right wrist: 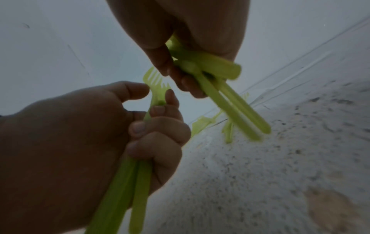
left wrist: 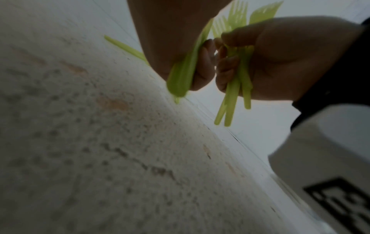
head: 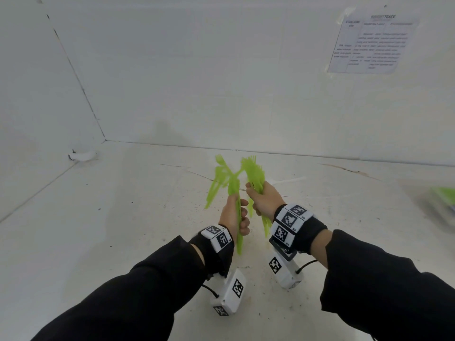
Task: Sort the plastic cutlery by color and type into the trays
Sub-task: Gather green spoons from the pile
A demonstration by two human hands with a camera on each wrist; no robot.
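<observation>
The printed sheet [head: 374, 43] taped to the wall is too blurred to read. A green and white shape [head: 443, 200] at the head view's right edge is cut off and smeared (what it is I cannot tell). The forks [head: 229, 183] blur together, so their count is unclear, and fingers hide the handles' middles

Head view: high, looking forward-down at both hands [head: 248, 210] over bench [head: 123, 217], wall corner behind. Wrist views: low, close, tilted upward. All share hands, green forks [head: 236, 178].
</observation>
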